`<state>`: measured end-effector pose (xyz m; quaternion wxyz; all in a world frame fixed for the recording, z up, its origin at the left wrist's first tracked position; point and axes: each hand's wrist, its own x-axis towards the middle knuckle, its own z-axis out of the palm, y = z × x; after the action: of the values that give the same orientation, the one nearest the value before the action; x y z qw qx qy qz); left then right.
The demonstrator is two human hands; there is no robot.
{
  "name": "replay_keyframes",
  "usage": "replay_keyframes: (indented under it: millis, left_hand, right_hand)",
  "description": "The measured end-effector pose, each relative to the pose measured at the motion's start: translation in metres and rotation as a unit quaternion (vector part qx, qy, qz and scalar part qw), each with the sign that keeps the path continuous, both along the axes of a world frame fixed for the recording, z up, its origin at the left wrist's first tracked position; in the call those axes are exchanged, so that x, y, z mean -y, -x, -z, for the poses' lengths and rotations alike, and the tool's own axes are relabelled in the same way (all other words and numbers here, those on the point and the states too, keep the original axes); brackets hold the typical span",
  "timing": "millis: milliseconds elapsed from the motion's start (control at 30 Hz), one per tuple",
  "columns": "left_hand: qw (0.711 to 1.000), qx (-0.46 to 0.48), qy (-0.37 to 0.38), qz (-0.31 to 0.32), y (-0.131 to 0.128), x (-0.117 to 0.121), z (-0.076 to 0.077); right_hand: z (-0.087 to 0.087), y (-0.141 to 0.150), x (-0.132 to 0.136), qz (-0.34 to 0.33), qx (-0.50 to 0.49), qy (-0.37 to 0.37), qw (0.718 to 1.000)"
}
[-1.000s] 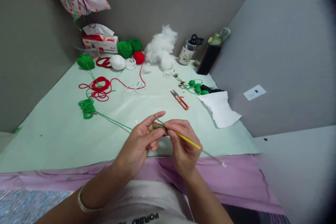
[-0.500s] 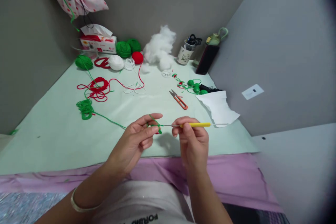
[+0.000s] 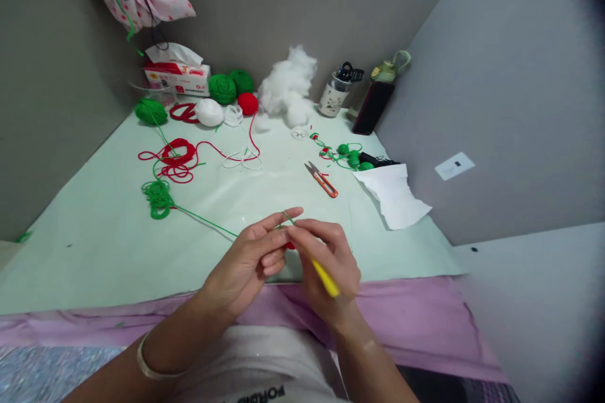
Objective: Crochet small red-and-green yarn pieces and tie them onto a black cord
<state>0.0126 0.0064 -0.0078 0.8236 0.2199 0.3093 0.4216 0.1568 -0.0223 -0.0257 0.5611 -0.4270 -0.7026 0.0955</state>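
Observation:
My left hand (image 3: 258, 249) pinches a small red and green crochet piece (image 3: 291, 245), mostly covered by fingers. Green yarn (image 3: 205, 221) runs from a loose green bundle (image 3: 159, 199) on the table to this hand and over its raised index finger. My right hand (image 3: 328, 264) is closed around a crochet hook with a yellow handle (image 3: 326, 277), which now slants down toward me. The hook's tip is hidden where the fingertips of both hands meet at the piece.
Orange-handled thread snips (image 3: 322, 179) lie beyond my hands, with crumpled white paper (image 3: 394, 195) to the right. Red yarn (image 3: 178, 154) lies tangled at left. Behind are yarn balls (image 3: 222, 89), white stuffing (image 3: 288, 88), a tissue box (image 3: 177, 77), a pen cup (image 3: 334, 96) and a phone (image 3: 373, 107).
My right hand has moved left against my left hand, and the hook has swung from level to steeply slanted. My left hand has shifted slightly right; the green bundle has been tugged a little.

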Motion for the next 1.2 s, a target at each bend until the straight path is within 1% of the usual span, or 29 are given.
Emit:
replay_keyframes:
  millis: [67, 133, 167, 200, 267, 367, 500, 600, 667, 700, 733, 767, 800, 867, 900, 933, 967, 1000, 1067, 1133, 1167, 1200]
  left_hand:
    - [1.0, 0.004, 0.0, 0.01, 0.002, -0.001, 0.0]
    - [0.999, -0.027, -0.043, -0.018, 0.003, -0.001, 0.0]
    - [0.996, -0.049, -0.07, -0.038, 0.002, 0.0, 0.0]
    - [0.991, -0.07, -0.095, -0.056, 0.001, 0.001, 0.001]
    - [0.984, -0.097, -0.122, -0.084, -0.003, 0.004, 0.002]
    - [0.986, -0.091, -0.109, -0.084, -0.006, 0.007, 0.001]
    - [0.997, -0.041, -0.05, -0.038, -0.001, 0.004, -0.004]
    - [1.0, -0.011, -0.013, -0.007, 0.005, 0.001, -0.005]
    - [1.0, -0.012, -0.016, -0.005, 0.005, 0.0, -0.004]
    - [0.999, -0.022, -0.027, -0.015, 0.004, 0.001, -0.003]
    - [0.998, -0.036, -0.044, -0.032, 0.002, 0.002, -0.002]
    - [0.995, -0.052, -0.065, -0.052, 0.0, 0.003, -0.001]
    - [0.992, -0.065, -0.085, -0.071, -0.002, 0.005, 0.0]
    - [0.988, -0.071, -0.103, -0.086, -0.005, 0.008, 0.001]
    - [0.991, -0.063, -0.094, -0.075, -0.005, 0.008, 0.001]
    - [0.995, -0.05, -0.074, -0.055, -0.004, 0.008, 0.001]
    - [0.998, -0.033, -0.048, -0.033, -0.003, 0.007, 0.0]
    - [0.999, -0.019, -0.023, -0.016, -0.001, 0.005, -0.001]
    - [1.0, -0.003, -0.001, -0.007, 0.003, 0.002, -0.003]
    - [1.0, -0.008, -0.017, -0.023, 0.005, 0.0, -0.005]
    - [0.999, -0.016, -0.032, -0.028, 0.005, 0.0, -0.006]
    - [0.998, -0.024, -0.047, -0.03, 0.004, 0.0, -0.007]
  right_hand:
    - [-0.002, -0.001, 0.0, -0.003, -0.092, 0.035, 0.995]
    - [-0.005, -0.001, -0.001, -0.014, -0.205, 0.085, 0.975]
    - [-0.007, 0.0, -0.002, -0.02, -0.247, 0.103, 0.963]
    - [-0.007, 0.002, -0.002, -0.026, -0.267, 0.116, 0.956]
    - [-0.008, 0.006, -0.002, -0.029, -0.255, 0.119, 0.959]
    - [-0.006, 0.011, -0.003, -0.022, -0.225, 0.109, 0.968]
    - [-0.003, 0.007, -0.007, -0.046, -0.285, 0.123, 0.949]
    - [-0.004, 0.0, -0.009, -0.057, -0.318, 0.135, 0.937]
    - [-0.005, -0.003, -0.009, -0.064, -0.336, 0.15, 0.928]
    - [-0.005, -0.003, -0.008, -0.068, -0.339, 0.155, 0.925]
    - [-0.005, -0.002, -0.007, -0.068, -0.332, 0.156, 0.928]
    - [-0.004, -0.001, -0.006, -0.062, -0.307, 0.154, 0.937]
    - [-0.002, 0.0, -0.004, -0.049, -0.264, 0.139, 0.953]
    - [0.001, 0.002, 0.0, -0.017, -0.128, 0.076, 0.989]
    - [0.003, 0.002, 0.001, -0.002, -0.058, 0.033, 0.998]
    - [0.004, 0.002, 0.002, 0.01, -0.008, -0.002, 1.0]
    - [0.004, 0.001, 0.002, 0.018, 0.01, -0.024, 1.0]
    - [0.003, 0.0, 0.001, 0.023, -0.008, -0.029, 0.999]
    - [0.0, -0.002, -0.002, 0.018, -0.121, 0.011, 0.992]
    - [-0.004, -0.003, -0.006, -0.019, -0.237, 0.073, 0.969]
    - [-0.006, -0.002, -0.008, -0.039, -0.269, 0.097, 0.958]
    - [-0.007, -0.001, -0.01, -0.055, -0.278, 0.117, 0.952]
